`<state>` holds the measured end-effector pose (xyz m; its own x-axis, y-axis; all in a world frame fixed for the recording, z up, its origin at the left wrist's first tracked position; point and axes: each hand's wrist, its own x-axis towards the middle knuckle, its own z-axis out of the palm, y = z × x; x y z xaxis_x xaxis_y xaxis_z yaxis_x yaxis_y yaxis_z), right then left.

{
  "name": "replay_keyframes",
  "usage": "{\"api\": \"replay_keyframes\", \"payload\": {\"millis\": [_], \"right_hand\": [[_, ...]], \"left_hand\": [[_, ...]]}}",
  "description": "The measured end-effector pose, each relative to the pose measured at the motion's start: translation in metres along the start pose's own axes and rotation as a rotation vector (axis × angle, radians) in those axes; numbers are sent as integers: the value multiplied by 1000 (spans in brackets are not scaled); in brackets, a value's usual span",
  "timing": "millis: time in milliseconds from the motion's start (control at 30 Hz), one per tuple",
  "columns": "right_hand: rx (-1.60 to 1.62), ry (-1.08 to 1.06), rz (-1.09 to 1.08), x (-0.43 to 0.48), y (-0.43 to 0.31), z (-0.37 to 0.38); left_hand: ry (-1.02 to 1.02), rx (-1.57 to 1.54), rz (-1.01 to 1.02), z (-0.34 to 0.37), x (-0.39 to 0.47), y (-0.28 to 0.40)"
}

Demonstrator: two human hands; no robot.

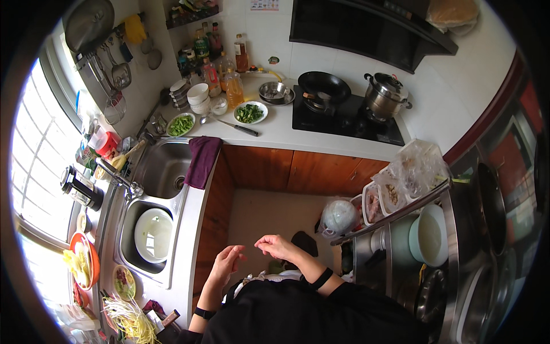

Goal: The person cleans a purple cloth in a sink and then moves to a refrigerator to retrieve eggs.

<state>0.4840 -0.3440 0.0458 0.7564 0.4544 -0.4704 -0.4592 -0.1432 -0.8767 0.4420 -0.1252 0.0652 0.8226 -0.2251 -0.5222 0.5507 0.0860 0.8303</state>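
Observation:
My left hand [227, 261] and my right hand [277, 248] are raised in front of my body, over the floor, a short gap between them. The fingers of both are loosely bent, and I see nothing held in either. To the left of my left hand is the double steel sink [172, 268], with a white basin [154, 235] holding some water in its near bowl. Beyond my right hand, a wrapped round bundle [339, 217] sits beside the steel rack [389, 245].
On the back counter are a plate of chopped greens [250, 113], a second greens plate [181, 124], and a black-handled knife [245, 130]. A black wok [325, 88] and a steel pot [386, 96] stand on the cooktop. A cleaver [163, 320] lies near pale sprouts [131, 320].

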Motion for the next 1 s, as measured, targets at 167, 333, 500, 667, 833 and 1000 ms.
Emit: {"api": "replay_keyframes", "payload": {"millis": [167, 333, 500, 667, 833, 1000], "right_hand": [[-42, 49, -83, -1, -1, -1], [-126, -108, -41, -10, -12, 6], [-156, -432, 72, 8, -14, 28], [-330, -684, 141, 5, -26, 92], [-523, -841, 171, -17, -35, 164], [-692, -1033, 187, -49, 3, 256]], "left_hand": [[-11, 39, 15, 11, 1, 8], [111, 42, 33, 28, -25, -5], [255, -181, 73, 32, -62, -29], [503, -376, 181, 30, -121, -61], [688, -562, 380, 43, -184, -119], [875, -666, 383, 52, -271, -171]]}}
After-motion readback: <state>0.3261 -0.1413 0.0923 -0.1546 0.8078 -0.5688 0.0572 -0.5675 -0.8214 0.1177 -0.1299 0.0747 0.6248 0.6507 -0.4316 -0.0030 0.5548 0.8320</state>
